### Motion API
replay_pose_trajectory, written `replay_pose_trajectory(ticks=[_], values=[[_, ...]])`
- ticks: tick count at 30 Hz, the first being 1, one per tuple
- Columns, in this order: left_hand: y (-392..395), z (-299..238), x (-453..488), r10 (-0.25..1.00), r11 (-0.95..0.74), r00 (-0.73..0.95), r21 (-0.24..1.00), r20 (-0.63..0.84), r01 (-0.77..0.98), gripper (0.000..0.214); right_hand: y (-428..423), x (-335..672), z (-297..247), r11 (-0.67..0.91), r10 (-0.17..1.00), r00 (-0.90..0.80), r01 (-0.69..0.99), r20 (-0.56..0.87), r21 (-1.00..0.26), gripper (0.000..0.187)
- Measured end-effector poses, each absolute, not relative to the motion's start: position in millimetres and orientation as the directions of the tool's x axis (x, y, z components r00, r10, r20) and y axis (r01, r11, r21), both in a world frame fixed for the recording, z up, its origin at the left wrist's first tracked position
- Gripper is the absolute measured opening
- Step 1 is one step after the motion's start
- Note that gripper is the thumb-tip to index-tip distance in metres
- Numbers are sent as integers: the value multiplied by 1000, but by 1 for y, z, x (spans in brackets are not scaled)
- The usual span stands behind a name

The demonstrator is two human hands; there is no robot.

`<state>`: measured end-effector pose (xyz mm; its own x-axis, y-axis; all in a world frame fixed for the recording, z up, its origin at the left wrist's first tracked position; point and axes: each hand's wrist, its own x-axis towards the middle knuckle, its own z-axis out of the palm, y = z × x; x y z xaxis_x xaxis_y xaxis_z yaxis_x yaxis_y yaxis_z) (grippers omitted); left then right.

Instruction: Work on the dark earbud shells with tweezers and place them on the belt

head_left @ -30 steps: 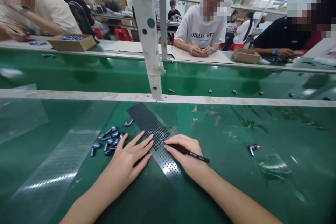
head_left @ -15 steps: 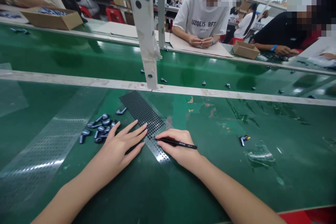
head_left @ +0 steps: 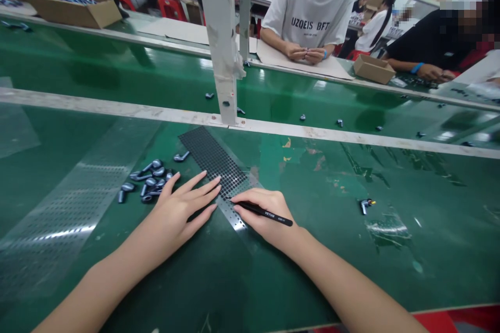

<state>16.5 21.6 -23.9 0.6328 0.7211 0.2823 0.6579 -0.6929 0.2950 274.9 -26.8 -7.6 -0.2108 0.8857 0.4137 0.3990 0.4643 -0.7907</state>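
My right hand (head_left: 269, 213) is closed round a pair of black tweezers (head_left: 269, 214) marked VETUS. Their tip is down at a clear sheet of small black round stickers (head_left: 213, 158), by the edge where the black dots give way to bare film. My left hand (head_left: 189, 200) lies with fingers spread, its fingertips on the left side of that sheet. Left of it is a pile of dark blue earbuds (head_left: 152, 179), with one lone earbud (head_left: 181, 157) nearer the sheet. Whether the tweezers grip a sticker is too small to tell.
An earbud with an orange tip (head_left: 366, 205) lies to the right. A transparent dotted sheet (head_left: 74, 203) lies at left. Beyond the white rail (head_left: 297, 131), a green conveyor (head_left: 167, 78) carries scattered earbuds. A metal post (head_left: 221, 36) stands ahead. Co-workers sit opposite, near cardboard boxes (head_left: 78, 13).
My view has shifted slightly. Both hands keep nearly the same place on the sheet, the tweezers' tip still at the edge of the dots. Earbuds on the conveyor have shifted a little.
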Motion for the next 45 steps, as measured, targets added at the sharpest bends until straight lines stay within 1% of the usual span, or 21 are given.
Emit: replay_pose_trajectory(ticks=[6, 15, 21, 25, 28, 32, 35, 37, 41, 45], values=[[21, -33, 14, 718, -696, 625, 290, 307, 658, 59, -27, 275, -11, 477, 879, -223, 390, 421, -788, 13], [20, -30, 14, 720, -693, 623, 287, 306, 661, 59, -27, 275, -12, 508, 861, -215, 332, 461, -794, 13], [20, -21, 18, 726, -688, 629, 295, 279, 663, 64, -25, 275, -13, 506, 862, -200, 298, 465, -810, 11], [20, -14, 21, 730, -684, 633, 307, 259, 662, 67, -24, 274, -13, 463, 886, -156, 265, 437, -845, 9], [20, -13, 20, 733, -679, 632, 317, 251, 662, 66, -24, 272, -11, 413, 911, -117, 214, 396, -885, 10], [21, -20, 16, 739, -673, 621, 324, 261, 665, 64, -21, 270, -7, 323, 946, -34, 104, 321, -941, 10], [23, -30, 14, 739, -673, 615, 325, 274, 664, 63, -19, 272, -1, 231, 971, 68, 7, 231, -973, 7], [24, -35, 14, 740, -672, 614, 325, 275, 665, 62, -17, 275, 4, 166, 979, 132, -71, 156, -984, 9], [25, -31, 15, 746, -666, 616, 328, 254, 670, 63, -14, 281, 12, 47, 980, 200, -255, -5, -966, 17], [54, -5, 15, 744, -662, 641, 342, 191, 667, 61, -6, 290, 13, 7, 961, 253, -420, -109, -908, 19]])
